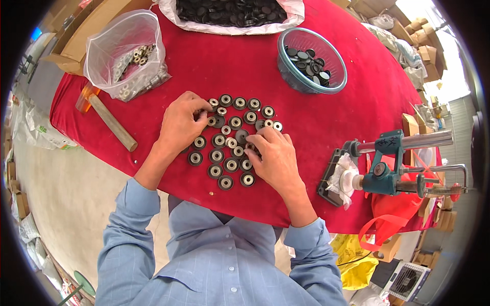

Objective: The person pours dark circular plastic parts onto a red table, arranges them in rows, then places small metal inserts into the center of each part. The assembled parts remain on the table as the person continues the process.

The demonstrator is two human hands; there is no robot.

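Small metal ball bearings and black round caps lie in a cluster on the red tablecloth [224, 61]. Many caps hold a bearing in the middle, like the capped bearing [225, 182] at the near side. My left hand [182, 121] is at the cluster's left edge, thumb and forefinger curled together at a small bearing [214, 102]. At the right side, my right hand [274, 155] pinches another bearing [249, 146], partly hidden by the fingers. Close to those fingertips lies a black cap [241, 135] with no bearing in it. A loose bearing [225, 130] rests between the hands.
A clear plastic bag [122, 51] of bearings stands far left, beside an orange-headed hammer [113, 122]. Black caps fill a white sack [232, 29] at the back and a clear bowl [312, 86] at far right. A green hand press [385, 166] occupies the right edge.
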